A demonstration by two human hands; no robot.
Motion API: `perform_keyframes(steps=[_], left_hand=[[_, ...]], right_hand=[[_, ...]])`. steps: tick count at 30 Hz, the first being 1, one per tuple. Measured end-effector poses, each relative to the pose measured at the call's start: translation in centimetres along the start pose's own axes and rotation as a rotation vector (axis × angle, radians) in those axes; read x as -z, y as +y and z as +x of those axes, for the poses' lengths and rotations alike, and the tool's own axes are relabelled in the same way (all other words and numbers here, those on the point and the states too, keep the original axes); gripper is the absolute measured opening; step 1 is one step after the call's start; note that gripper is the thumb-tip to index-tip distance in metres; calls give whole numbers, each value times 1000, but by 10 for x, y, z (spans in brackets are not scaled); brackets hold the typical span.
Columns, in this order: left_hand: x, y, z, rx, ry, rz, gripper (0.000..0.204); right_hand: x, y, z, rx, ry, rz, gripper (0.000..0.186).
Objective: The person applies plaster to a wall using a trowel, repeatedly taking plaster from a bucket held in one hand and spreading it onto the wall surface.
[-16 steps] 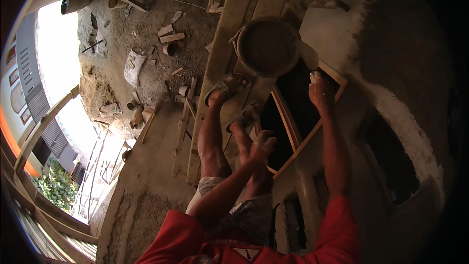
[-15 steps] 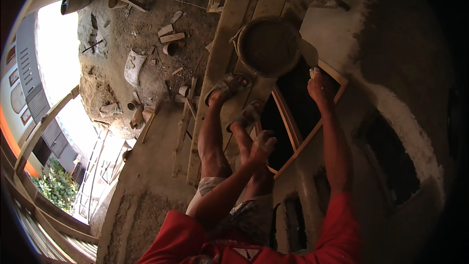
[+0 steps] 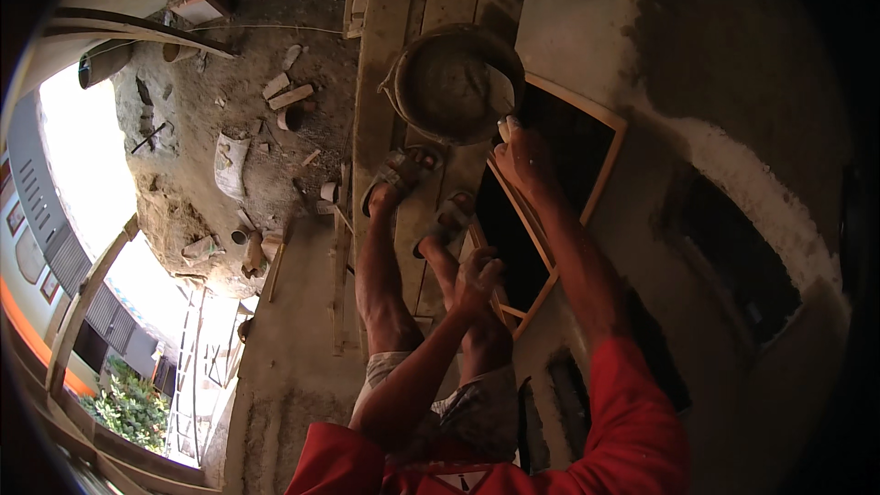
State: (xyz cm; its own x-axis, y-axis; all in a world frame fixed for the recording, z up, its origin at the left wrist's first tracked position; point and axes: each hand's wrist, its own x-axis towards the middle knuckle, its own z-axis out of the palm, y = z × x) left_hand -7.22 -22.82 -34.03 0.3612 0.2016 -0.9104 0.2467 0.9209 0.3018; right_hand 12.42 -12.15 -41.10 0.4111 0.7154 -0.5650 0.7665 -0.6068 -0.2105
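Observation:
My right hand [image 3: 522, 158] is closed round the handle of a trowel [image 3: 500, 90]. The trowel's blade reaches over the near right rim of a round bucket [image 3: 400, 103] and dips inside, against what looks like wet grey mortar [image 3: 449, 78]. Above my right knee, beside a wooden window frame [image 3: 587, 211], my left hand [image 3: 478, 277] hangs with its fingers curled in. Nothing shows in it. The bucket stands on wooden planks beyond my sandalled feet.
Both feet rest on the plank walkway [image 3: 390, 27]. To the right is a plastered wall [image 3: 587, 46] with dark openings. Far below on the left, rubble, a white sack [image 3: 232, 165] and wood scraps lie on the ground. A ladder [image 3: 188, 371] leans at lower left.
My right hand has moved left with the trowel, bringing its blade from outside the bucket's right rim into the bucket. My left hand has shifted slightly left. The whole view has swung a little.

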Motion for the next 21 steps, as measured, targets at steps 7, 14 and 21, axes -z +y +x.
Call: perform_keyframes(steps=[7,14,21], left_hand=[[-7,-7,4,2,-37,68,46],[-8,-1,1,48,-23,47,45],[-6,2,3,57,2,19,47]], right_hand=[[-59,33,31,380,293,-126,25],[-70,26,14,466,303,-143,26],[-41,-10,7,437,185,-265,30]])
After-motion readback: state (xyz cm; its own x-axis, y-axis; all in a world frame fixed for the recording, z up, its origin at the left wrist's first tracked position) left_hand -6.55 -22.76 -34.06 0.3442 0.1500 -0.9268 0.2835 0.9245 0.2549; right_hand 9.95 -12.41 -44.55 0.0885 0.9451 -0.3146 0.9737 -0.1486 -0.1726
